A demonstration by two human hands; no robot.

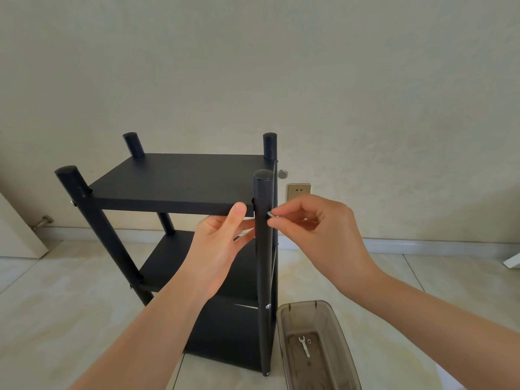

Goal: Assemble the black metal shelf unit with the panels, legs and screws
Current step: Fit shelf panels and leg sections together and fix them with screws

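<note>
At near right leg [263,220] of black shelf unit [180,187]: right hand [315,229] pinching a silver screw [270,214] between thumb and fingertips, screw tip touching leg's right side just below top panel [180,180]. Left hand [222,243] left of same leg, thumb up against top panel's front edge, other fingers spread and reaching under panel toward leg, holding nothing visible. Shelf unit upright on pale tile floor [70,305], in front of wall [253,66]; four round legs poking above top panel, two lower panels beneath. Lower down same leg, another silver screw [268,306] sticking out. Right of leg base, smoky clear plastic bin [334,327] on floor, small wrench [304,346] and a nut or two inside. Behind leg on wall, beige outlet [298,191]. Far left, door edge and door stop [42,222].
</note>
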